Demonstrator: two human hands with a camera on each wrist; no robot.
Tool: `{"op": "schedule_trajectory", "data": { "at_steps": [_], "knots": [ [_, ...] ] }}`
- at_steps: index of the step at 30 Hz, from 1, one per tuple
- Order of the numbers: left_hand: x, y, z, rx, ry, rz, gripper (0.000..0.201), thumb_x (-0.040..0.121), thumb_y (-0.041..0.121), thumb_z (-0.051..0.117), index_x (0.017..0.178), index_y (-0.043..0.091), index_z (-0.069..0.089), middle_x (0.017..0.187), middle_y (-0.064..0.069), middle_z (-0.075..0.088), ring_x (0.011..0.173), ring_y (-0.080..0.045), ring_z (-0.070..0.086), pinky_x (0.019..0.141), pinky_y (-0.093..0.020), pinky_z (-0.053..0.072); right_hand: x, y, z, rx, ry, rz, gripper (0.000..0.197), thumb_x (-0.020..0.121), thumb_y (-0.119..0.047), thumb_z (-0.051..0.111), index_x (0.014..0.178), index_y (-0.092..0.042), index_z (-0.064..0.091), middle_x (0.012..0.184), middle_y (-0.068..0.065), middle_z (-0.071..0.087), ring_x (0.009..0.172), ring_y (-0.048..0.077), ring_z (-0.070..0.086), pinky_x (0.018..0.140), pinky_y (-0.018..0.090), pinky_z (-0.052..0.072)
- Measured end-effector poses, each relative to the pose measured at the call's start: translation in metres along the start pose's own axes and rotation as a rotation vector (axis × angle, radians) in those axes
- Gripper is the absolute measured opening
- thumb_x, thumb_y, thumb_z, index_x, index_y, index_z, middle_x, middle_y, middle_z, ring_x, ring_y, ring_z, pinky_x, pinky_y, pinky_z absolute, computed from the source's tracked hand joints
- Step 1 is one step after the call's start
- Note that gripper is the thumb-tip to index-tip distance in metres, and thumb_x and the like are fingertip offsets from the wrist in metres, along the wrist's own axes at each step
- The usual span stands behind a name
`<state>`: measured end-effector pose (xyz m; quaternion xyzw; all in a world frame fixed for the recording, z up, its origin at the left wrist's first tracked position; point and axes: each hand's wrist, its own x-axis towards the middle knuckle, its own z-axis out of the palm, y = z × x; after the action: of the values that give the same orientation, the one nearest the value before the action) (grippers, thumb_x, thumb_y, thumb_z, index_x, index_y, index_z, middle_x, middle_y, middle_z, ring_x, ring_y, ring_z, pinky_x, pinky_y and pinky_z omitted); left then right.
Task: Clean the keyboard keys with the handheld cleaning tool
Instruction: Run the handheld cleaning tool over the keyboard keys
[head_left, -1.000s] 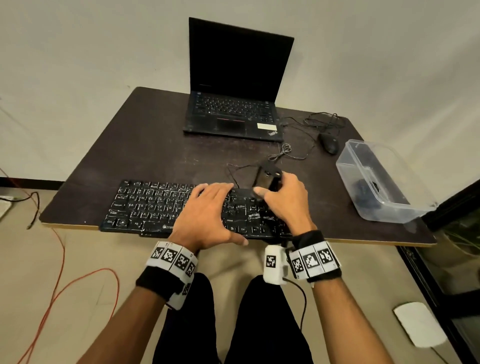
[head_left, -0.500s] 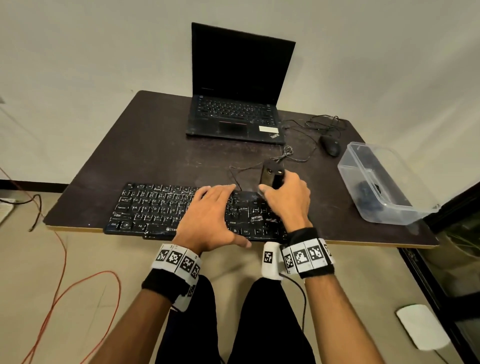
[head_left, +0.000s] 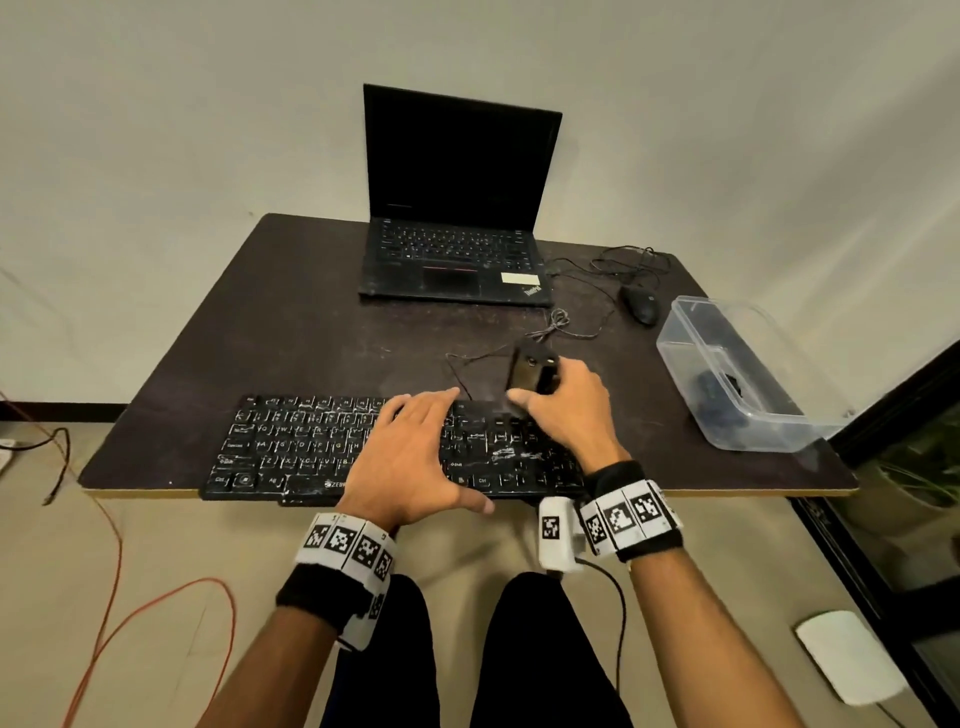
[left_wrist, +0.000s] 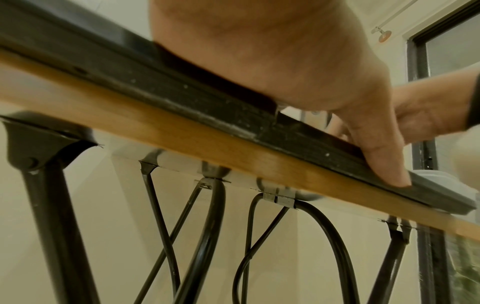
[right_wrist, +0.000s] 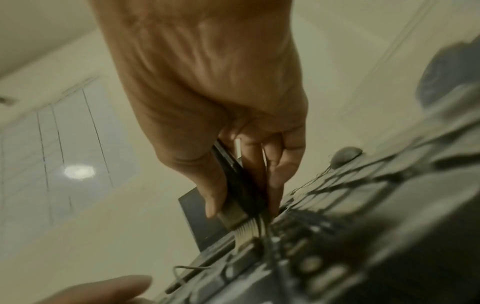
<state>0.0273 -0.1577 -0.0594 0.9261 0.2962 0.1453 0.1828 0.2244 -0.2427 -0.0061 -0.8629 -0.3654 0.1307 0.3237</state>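
A black keyboard (head_left: 291, 447) with dusty keys lies along the near edge of the dark table (head_left: 311, 322). My left hand (head_left: 410, 457) lies flat on the keyboard's middle with straight fingers; in the left wrist view its thumb (left_wrist: 381, 160) presses the keyboard's front edge (left_wrist: 182, 90). My right hand (head_left: 566, 405) grips a black handheld brush (head_left: 530, 370), held upright over the keyboard's right part. In the right wrist view the brush (right_wrist: 239, 185) has its pale bristles (right_wrist: 246, 228) down on the keys (right_wrist: 311, 265), pinched between thumb and fingers.
An open black laptop (head_left: 457, 218) stands at the table's far side. A black mouse (head_left: 640, 304) with tangled cable lies to its right. A clear plastic tub (head_left: 737, 374) sits near the right edge. Cables trail on the floor at the left.
The right hand with the brush has shifted slightly along the keyboard's upper right keys. The left hand stays flat on the keyboard.
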Motion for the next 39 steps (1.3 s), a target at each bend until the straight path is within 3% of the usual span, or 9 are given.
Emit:
{"op": "schedule_trajectory", "data": {
  "at_steps": [10, 15, 19, 23, 26, 28, 33, 36, 39],
  "knots": [
    [-0.002, 0.003, -0.003, -0.02, -0.006, -0.006, 0.147, 0.044, 0.1, 0.061, 0.163, 0.022, 0.026, 0.162, 0.008, 0.039, 0.15, -0.012, 0.029, 0.131, -0.033, 0.006, 0.014, 0.06, -0.052, -0.026, 0.007, 0.01, 0.036, 0.082, -0.037, 0.089, 0.111, -0.02, 0.076, 0.113, 0.003, 0.08, 0.11, 0.026, 0.072, 0.09, 0.034, 0.052],
    [-0.004, 0.007, -0.006, -0.022, -0.001, -0.013, 0.141, 0.05, 0.091, 0.077, 0.163, 0.023, 0.026, 0.163, 0.009, 0.039, 0.147, -0.009, 0.025, 0.13, -0.031, 0.006, 0.019, 0.083, -0.056, 0.085, 0.031, 0.003, 0.041, 0.073, -0.047, 0.088, 0.104, -0.023, 0.078, 0.105, -0.004, 0.082, 0.105, 0.022, 0.076, 0.099, 0.05, 0.058],
    [-0.005, 0.008, -0.007, -0.032, 0.002, -0.021, 0.14, 0.052, 0.089, 0.079, 0.163, 0.023, 0.027, 0.163, 0.009, 0.038, 0.148, -0.01, 0.025, 0.13, -0.031, 0.006, 0.023, 0.089, -0.06, 0.131, -0.098, -0.037, 0.038, 0.076, -0.039, 0.09, 0.11, -0.024, 0.079, 0.106, -0.007, 0.081, 0.105, 0.014, 0.075, 0.104, 0.049, 0.056],
    [-0.004, 0.007, -0.006, -0.025, -0.013, -0.025, 0.142, 0.048, 0.094, 0.074, 0.163, 0.024, 0.028, 0.162, 0.009, 0.04, 0.149, -0.012, 0.029, 0.131, -0.032, 0.008, 0.028, 0.095, -0.068, 0.186, -0.078, -0.09, 0.052, 0.067, -0.052, 0.086, 0.111, -0.027, 0.079, 0.107, -0.009, 0.082, 0.106, 0.013, 0.075, 0.105, 0.049, 0.056],
    [-0.003, 0.005, -0.005, -0.027, -0.007, -0.024, 0.141, 0.048, 0.095, 0.073, 0.162, 0.024, 0.029, 0.162, 0.01, 0.04, 0.148, -0.011, 0.029, 0.131, -0.033, 0.009, 0.029, 0.096, -0.073, 0.224, -0.2, -0.116, 0.031, 0.083, -0.02, 0.091, 0.112, -0.025, 0.08, 0.108, -0.007, 0.082, 0.109, 0.014, 0.076, 0.11, 0.05, 0.054],
    [-0.004, 0.005, -0.005, -0.024, -0.002, -0.024, 0.14, 0.048, 0.094, 0.074, 0.162, 0.025, 0.03, 0.161, 0.011, 0.04, 0.147, -0.01, 0.03, 0.13, -0.031, 0.008, 0.033, 0.101, -0.075, 0.249, -0.17, -0.117, 0.032, 0.083, -0.016, 0.09, 0.112, -0.022, 0.08, 0.107, -0.006, 0.082, 0.108, 0.015, 0.076, 0.11, 0.05, 0.054],
    [-0.005, 0.006, -0.005, -0.035, -0.005, -0.026, 0.139, 0.048, 0.094, 0.072, 0.162, 0.026, 0.03, 0.161, 0.012, 0.039, 0.146, -0.011, 0.026, 0.128, -0.029, 0.007, 0.032, 0.099, -0.082, 0.214, -0.328, -0.186, 0.031, 0.088, -0.011, 0.086, 0.118, -0.018, 0.078, 0.107, -0.002, 0.082, 0.107, 0.015, 0.076, 0.104, 0.037, 0.056],
    [-0.006, 0.008, -0.006, -0.025, 0.005, -0.013, 0.136, 0.051, 0.092, 0.075, 0.161, 0.027, 0.03, 0.16, 0.013, 0.039, 0.145, -0.01, 0.026, 0.125, -0.024, 0.004, 0.034, 0.1, -0.082, 0.215, -0.267, -0.206, 0.031, 0.086, -0.016, 0.088, 0.116, -0.017, 0.078, 0.106, -0.004, 0.082, 0.106, 0.016, 0.075, 0.105, 0.041, 0.056],
    [-0.007, 0.01, -0.008, -0.037, 0.006, -0.01, 0.134, 0.054, 0.088, 0.079, 0.162, 0.027, 0.03, 0.16, 0.013, 0.039, 0.145, -0.01, 0.025, 0.125, -0.025, 0.005, 0.028, 0.095, -0.084, 0.207, -0.384, -0.28, 0.032, 0.089, -0.009, 0.085, 0.119, -0.017, 0.078, 0.103, -0.007, 0.082, 0.101, 0.006, 0.076, 0.093, 0.02, 0.056]
  ]
}}
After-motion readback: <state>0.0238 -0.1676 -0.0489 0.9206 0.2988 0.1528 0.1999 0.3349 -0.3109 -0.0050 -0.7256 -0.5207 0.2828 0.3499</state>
